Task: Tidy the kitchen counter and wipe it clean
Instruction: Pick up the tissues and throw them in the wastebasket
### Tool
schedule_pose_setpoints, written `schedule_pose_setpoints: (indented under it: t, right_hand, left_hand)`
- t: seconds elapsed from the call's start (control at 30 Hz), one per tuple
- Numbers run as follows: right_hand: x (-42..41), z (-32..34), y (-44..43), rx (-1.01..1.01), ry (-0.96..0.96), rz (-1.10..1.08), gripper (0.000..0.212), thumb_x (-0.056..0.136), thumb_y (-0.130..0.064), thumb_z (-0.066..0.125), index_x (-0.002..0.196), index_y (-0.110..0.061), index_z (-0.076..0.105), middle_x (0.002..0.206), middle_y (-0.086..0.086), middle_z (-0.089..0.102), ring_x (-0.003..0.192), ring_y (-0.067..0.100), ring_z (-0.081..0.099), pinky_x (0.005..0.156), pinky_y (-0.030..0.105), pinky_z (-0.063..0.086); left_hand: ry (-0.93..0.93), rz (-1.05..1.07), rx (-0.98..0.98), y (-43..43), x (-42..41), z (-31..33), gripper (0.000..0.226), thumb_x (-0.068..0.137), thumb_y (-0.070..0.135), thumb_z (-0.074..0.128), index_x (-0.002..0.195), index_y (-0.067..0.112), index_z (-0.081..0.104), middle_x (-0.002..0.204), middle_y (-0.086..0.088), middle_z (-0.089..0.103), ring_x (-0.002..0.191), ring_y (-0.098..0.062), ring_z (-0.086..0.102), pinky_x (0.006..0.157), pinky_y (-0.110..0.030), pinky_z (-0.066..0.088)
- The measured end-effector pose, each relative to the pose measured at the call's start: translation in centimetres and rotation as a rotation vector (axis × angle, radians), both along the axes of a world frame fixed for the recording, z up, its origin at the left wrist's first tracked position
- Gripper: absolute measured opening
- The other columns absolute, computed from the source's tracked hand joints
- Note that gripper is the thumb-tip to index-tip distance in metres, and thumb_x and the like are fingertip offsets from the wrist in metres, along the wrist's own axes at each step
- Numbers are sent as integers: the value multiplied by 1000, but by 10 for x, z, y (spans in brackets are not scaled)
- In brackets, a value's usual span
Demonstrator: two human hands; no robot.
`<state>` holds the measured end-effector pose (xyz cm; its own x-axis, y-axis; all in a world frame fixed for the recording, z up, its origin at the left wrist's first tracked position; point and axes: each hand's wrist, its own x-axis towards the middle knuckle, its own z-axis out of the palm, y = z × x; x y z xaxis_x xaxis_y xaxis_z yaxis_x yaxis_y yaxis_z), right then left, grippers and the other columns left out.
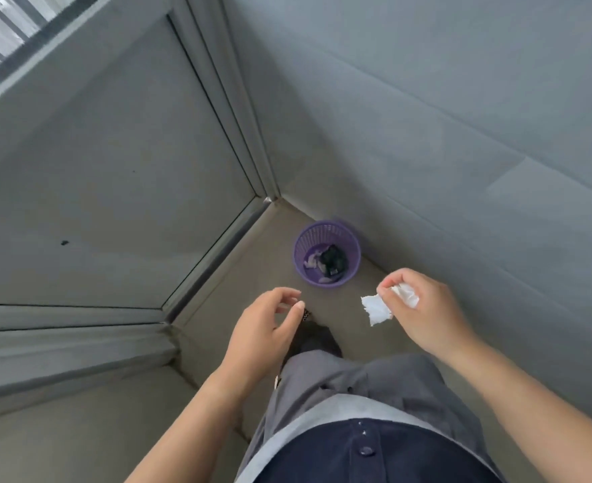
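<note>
Nearest the lens, a dark buttoned shirt [364,451] and grey trousers [339,381] fill the lower frame. Right hand [423,308] pinches a crumpled white tissue [379,308] between its fingertips, above the floor [252,273]. Left hand [263,332] hangs loosely curled and spread, holding nothing. Purple mesh wastebasket [327,252], containing scraps, stands on the floor against the grey wall [427,134], just beyond both hands.

Purple mesh bin [327,252], white tissue [378,309]
</note>
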<state>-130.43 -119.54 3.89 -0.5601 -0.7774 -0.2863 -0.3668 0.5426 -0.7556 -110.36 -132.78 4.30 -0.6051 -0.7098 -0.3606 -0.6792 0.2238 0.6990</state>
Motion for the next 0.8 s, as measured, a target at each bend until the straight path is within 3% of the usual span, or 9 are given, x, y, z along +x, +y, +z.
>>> schedule_pose_setpoints:
  t: [0.17, 0.3, 0.43, 0.5, 0.63, 0.8]
  right_hand:
    - [-40, -24, -82, 17, -17, 32, 11, 82, -28, 58, 75, -36, 57, 84, -25, 63, 84, -13, 51, 63, 1, 35]
    - [-65, -80, -134, 28, -44, 40, 14, 82, -25, 59, 75, -37, 55, 84, -24, 62, 84, -17, 50, 65, -2, 33]
    - [-79, -169, -179, 86, -68, 147, 4, 84, -28, 60, 83, -31, 57, 89, -16, 61, 82, -7, 51, 66, 2, 34]
    - [-86, -224, -198, 114, -59, 222, 5, 85, -28, 61, 88, -25, 59, 94, -10, 60, 85, 3, 53, 63, 9, 33]
    - [-101, -337, -222, 180, -34, 269, 13, 85, -23, 62, 94, -13, 62, 104, 3, 64, 95, 17, 57, 72, 24, 37]
    - [-113, -458, -229, 218, -79, 218, 8, 85, -23, 62, 89, -16, 59, 99, 3, 61, 88, 15, 54, 70, 24, 35]
  left_hand:
    - [-55, -23, 16, -95, -50, -33, 18, 91, 33, 52, 104, 24, 61, 96, 11, 64, 90, -6, 59, 77, -22, 44]
    - [-164, -6, 41, -146, -81, -101, 21, 91, 33, 51, 105, 21, 61, 99, 7, 64, 89, -12, 59, 81, -31, 48]
    - [-275, 16, 113, -180, -99, -204, 23, 90, 30, 52, 107, 17, 61, 100, 1, 66, 90, -18, 61, 79, -28, 46]
    - [-298, 51, 161, -193, -105, -262, 22, 90, 25, 53, 107, 14, 61, 102, -5, 66, 93, -24, 61, 79, -27, 44]
    - [-310, 90, 152, -208, -115, -378, 29, 89, 25, 55, 115, 12, 57, 109, -12, 63, 98, -25, 58, 78, -25, 39]
    - [-306, 186, 153, -206, -126, -498, 39, 92, 31, 51, 129, 19, 48, 124, -15, 52, 107, -28, 54, 84, -28, 40]
